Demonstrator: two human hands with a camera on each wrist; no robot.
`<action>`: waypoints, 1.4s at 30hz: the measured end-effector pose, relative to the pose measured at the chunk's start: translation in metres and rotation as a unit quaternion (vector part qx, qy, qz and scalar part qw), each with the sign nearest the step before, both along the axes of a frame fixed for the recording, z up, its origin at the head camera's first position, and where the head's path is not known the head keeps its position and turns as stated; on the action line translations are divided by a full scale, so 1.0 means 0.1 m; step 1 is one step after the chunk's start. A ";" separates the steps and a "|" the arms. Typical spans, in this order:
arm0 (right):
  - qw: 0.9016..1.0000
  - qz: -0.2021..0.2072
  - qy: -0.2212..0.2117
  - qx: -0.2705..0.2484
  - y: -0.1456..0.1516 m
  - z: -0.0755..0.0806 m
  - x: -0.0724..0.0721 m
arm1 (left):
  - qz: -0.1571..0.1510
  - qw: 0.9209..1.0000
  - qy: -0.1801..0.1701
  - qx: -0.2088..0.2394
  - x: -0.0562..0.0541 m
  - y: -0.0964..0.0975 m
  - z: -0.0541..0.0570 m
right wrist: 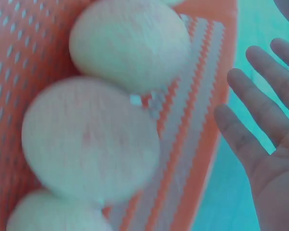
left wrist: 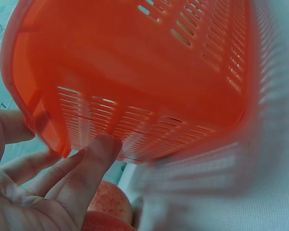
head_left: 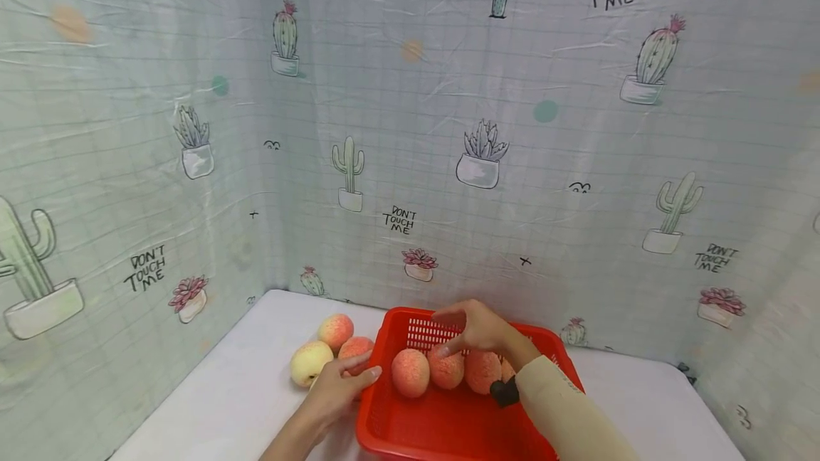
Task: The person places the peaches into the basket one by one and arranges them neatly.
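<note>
A red plastic basket (head_left: pixel 448 422) with slotted walls stands on the white table. Its left rim is held by my left hand (head_left: pixel 338 391), with the thumb at the rim and the fingers along the slotted outer wall (left wrist: pixel 135 120). Inside, a row of several pinkish-orange peaches (head_left: pixel 410 373) lies along the far wall. Over this row hovers my right hand (head_left: pixel 474 329), holding nothing; the right wrist view shows its fingers (right wrist: pixel 260 103) spread and straight, beside the basket wall. Part of the row is hidden behind the right arm.
Left of the basket, close to my left hand, lie a yellow peach (head_left: pixel 311 363) and two pink-orange peaches (head_left: pixel 336 331), (head_left: pixel 356 353). Cactus-printed sheeting (head_left: pixel 410 126) rises behind the table (head_left: pixel 243 375) and along its left side.
</note>
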State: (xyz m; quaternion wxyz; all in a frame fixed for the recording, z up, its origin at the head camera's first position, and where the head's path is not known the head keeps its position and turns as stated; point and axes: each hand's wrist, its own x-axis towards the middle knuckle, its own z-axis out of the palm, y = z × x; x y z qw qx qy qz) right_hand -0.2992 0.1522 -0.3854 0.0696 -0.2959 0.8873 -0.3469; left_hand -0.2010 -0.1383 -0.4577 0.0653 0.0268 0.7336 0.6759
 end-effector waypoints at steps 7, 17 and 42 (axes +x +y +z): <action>0.999 -0.033 0.014 -0.014 0.54 0.09 0.07 | 0.008 1.000 -0.007 -0.011 -0.01 0.01 0.00; 0.996 -0.091 0.008 -0.023 1.31 0.09 0.34 | 0.026 0.999 -0.021 -0.017 -0.02 0.03 0.02; 0.914 -0.356 -0.136 -0.141 1.90 -0.50 0.92 | 0.006 0.999 -0.027 -0.031 -0.05 0.01 0.03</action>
